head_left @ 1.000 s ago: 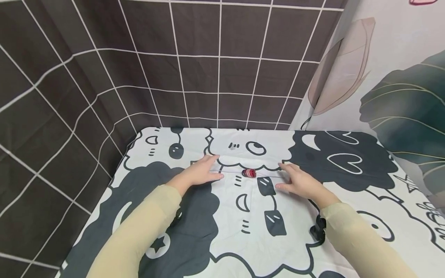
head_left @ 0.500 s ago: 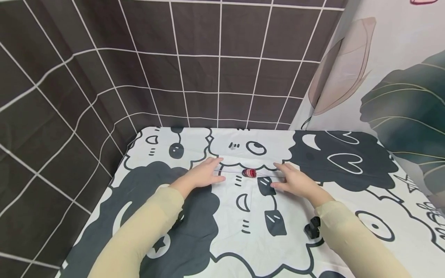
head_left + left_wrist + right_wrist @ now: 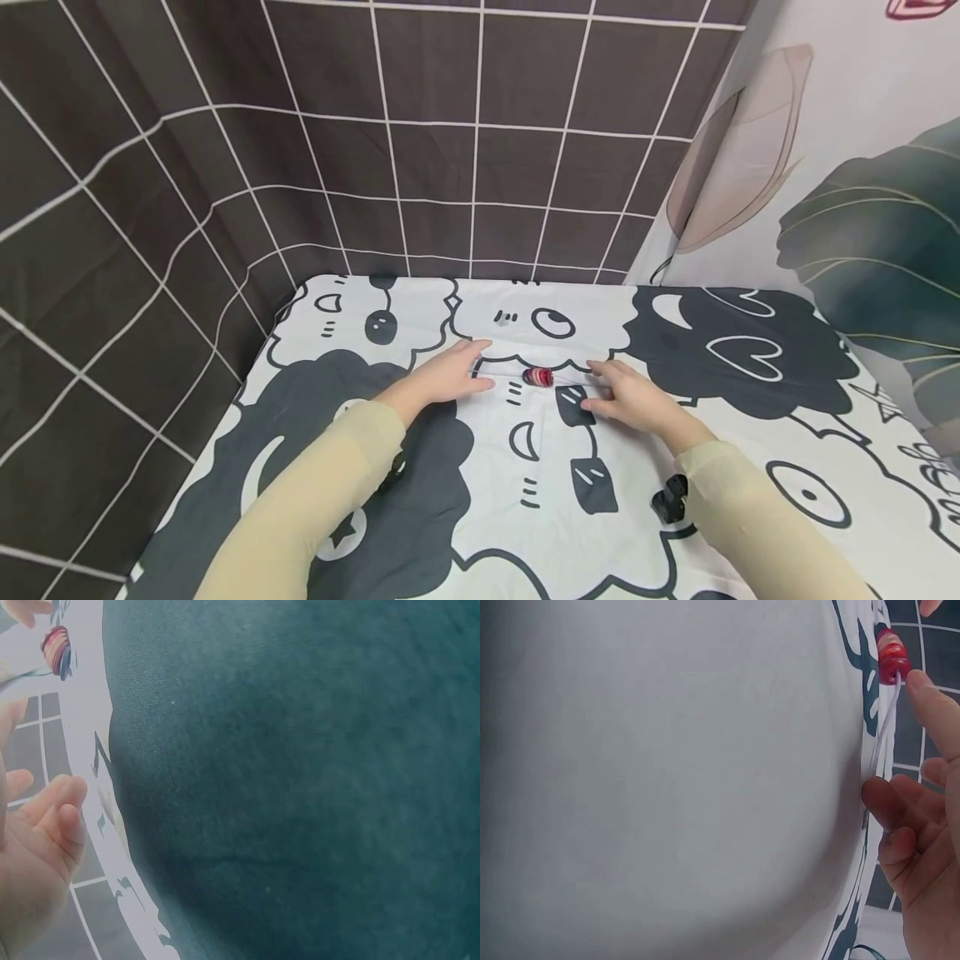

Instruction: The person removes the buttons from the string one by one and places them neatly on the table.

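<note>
A small stack of red, pink and dark beads [image 3: 537,377] lies on the patterned cloth between my two hands. A thin pale cord [image 3: 886,724] runs out from its end in the right wrist view. My left hand [image 3: 452,372] is just left of the beads, thumb and fingers spread apart. Opposite it, my right hand [image 3: 630,396] has its thumb and forefinger parted, its fingertips close to the cord. In the left wrist view the beads [image 3: 57,652] show at the upper left, beyond the left hand [image 3: 45,847]. The right wrist view shows relaxed, bent fingers.
A black-and-white cartoon cloth [image 3: 495,533] covers the table. Dark gridded curtains [image 3: 420,158] hang behind and to the left, and a leaf-print curtain [image 3: 885,225] hangs at the right. A black wrist device [image 3: 670,500] shows by the right sleeve.
Both hands have drifted inward, the right one leftward and the left one slightly rightward, closing in on the beads. The beads have stayed in place on the cloth.
</note>
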The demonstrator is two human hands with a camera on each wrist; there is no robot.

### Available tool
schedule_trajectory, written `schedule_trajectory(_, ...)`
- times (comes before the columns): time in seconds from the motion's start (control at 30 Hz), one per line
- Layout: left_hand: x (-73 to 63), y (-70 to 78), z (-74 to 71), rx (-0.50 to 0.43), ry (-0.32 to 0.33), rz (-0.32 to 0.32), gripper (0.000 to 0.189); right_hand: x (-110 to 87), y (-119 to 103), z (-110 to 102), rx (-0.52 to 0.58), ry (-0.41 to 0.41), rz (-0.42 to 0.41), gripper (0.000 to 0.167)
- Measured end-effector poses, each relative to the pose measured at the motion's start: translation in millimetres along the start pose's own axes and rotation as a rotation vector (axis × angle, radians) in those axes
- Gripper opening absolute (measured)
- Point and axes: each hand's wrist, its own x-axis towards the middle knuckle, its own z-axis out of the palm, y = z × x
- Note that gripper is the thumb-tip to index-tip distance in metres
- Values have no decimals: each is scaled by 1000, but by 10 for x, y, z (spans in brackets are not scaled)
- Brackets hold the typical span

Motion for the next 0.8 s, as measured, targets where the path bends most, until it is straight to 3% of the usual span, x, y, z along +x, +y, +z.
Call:
schedule_trajectory(0.47,21,15,83,-55,26,4,69,45,-58,-25,86,26,34,67)
schedule_trajectory(0.63,53,46,80,-65,21,40,68,66,-66,-50,136,9,55,65)
schedule_trajectory(0.8,62,50,93,-89,7,28,68,92,-93,-43,173,-15,53,65)
